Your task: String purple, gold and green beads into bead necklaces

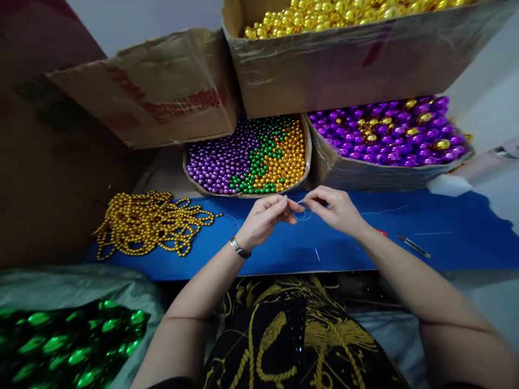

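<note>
Over the blue tabletop, my left hand and my right hand are close together, fingertips nearly meeting. Both pinch a thin pale thread, and a small loop of it hangs between them. Part of the thread trails left toward a heap of gold bead strands; another length runs off to the right. A watch or bracelet is on my left wrist. Just behind my hands stands a box of small purple, green and gold beads.
Larger purple beads with some gold ones fill a box at right. Above, a carton of gold beads and another carton overhang the table. A pen-like tool lies at right. Shiny green beads fill a bag at lower left.
</note>
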A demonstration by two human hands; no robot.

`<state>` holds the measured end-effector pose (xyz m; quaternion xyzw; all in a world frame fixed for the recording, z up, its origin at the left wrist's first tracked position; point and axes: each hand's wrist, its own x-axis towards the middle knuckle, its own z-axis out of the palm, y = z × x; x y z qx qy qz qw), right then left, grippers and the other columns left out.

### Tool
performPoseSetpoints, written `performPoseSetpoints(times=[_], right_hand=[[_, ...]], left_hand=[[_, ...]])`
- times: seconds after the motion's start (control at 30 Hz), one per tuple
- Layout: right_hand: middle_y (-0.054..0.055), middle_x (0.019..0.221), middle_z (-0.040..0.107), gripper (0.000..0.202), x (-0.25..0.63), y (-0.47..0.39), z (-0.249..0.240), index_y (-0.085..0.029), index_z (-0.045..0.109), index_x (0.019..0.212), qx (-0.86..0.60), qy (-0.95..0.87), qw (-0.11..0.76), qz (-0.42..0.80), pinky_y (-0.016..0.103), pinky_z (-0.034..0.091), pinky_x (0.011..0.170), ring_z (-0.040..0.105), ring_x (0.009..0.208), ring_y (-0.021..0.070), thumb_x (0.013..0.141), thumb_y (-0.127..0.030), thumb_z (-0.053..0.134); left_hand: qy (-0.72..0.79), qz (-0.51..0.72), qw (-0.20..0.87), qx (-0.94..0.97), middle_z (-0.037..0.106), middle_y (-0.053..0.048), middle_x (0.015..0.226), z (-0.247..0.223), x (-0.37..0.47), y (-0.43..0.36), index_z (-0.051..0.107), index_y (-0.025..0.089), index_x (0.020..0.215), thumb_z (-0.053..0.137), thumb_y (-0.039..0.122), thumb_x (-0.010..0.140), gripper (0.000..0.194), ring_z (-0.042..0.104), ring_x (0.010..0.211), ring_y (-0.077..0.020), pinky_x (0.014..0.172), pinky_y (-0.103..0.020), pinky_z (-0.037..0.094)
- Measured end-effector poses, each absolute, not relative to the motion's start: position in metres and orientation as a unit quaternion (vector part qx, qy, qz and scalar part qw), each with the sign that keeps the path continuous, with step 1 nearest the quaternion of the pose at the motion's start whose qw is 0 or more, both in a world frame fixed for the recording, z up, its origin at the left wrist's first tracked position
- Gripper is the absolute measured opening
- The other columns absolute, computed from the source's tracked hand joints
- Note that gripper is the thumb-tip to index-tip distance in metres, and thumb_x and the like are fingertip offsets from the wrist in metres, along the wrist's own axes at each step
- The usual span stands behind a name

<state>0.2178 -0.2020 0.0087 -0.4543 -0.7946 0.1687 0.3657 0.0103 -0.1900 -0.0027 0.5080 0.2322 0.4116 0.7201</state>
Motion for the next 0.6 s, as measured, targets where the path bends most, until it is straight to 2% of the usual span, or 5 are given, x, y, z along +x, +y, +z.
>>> performPoseSetpoints(times=[0.13, 0.3, 0.37, 0.5, 0.6], right_hand=[[-0.001, 0.072, 0.065, 0.025, 0.21, -0.204, 0.01, -0.017, 0.069, 0.086, -0.47, -0.751, 0.38, 0.267, 0.021, 0.042, 0.055, 0.057, 0.06, 0.0076, 0.09, -0.04, 0.06], [-0.001, 0.066, 0.064, 0.027, 0.195, -0.205, 0.009, -0.016, 0.069, 0.087, -0.448, -0.725, 0.394, 0.344, 0.021, 0.044, 0.053, 0.057, 0.056, 0.0074, 0.088, -0.043, 0.062], [0.0, 0.069, 0.065, 0.028, 0.193, -0.205, 0.01, -0.016, 0.069, 0.087, -0.44, -0.717, 0.409, 0.353, 0.021, 0.046, 0.054, 0.057, 0.057, 0.008, 0.087, -0.044, 0.062], [0.002, 0.072, 0.065, 0.033, 0.212, -0.214, 0.019, -0.018, 0.069, 0.086, -0.484, -0.705, 0.405, 0.324, 0.024, 0.047, 0.054, 0.058, 0.057, 0.0105, 0.084, -0.05, 0.063], [0.003, 0.07, 0.065, 0.033, 0.258, -0.23, 0.023, -0.021, 0.07, 0.083, -0.516, -0.742, 0.288, 0.317, 0.026, 0.047, 0.056, 0.059, 0.059, 0.0126, 0.086, -0.053, 0.06]], left_hand=[[0.244, 0.473, 0.717, 0.45, 0.072, -0.008, 0.101, -0.021, 0.007, -0.199, 0.065, 0.015, 0.087, 0.061, 0.037, 0.088, 0.022, 0.065, 0.067, -0.009, 0.067, -0.024, 0.053], [0.229, 0.454, 0.744, 0.433, 0.064, -0.011, 0.123, -0.04, 0.012, -0.205, 0.056, 0.023, 0.122, 0.063, 0.045, 0.086, 0.043, 0.067, 0.074, -0.012, 0.067, -0.027, 0.053], [0.199, 0.393, 0.77, 0.461, 0.067, -0.013, 0.113, -0.046, 0.015, -0.205, 0.058, 0.02, 0.121, 0.064, 0.051, 0.083, 0.049, 0.067, 0.076, -0.0147, 0.069, -0.029, 0.052], [0.258, 0.345, 0.697, 0.573, 0.063, -0.004, 0.069, -0.054, 0.008, -0.205, 0.066, 0.012, 0.09, 0.063, 0.053, 0.083, 0.042, 0.056, 0.061, -0.0099, 0.062, -0.023, 0.044], [0.348, 0.316, 0.562, 0.681, 0.06, -0.002, 0.065, -0.064, -0.017, -0.208, 0.068, 0.012, 0.084, 0.055, 0.048, 0.088, 0.039, 0.05, 0.059, -0.009, 0.057, -0.021, 0.038]])
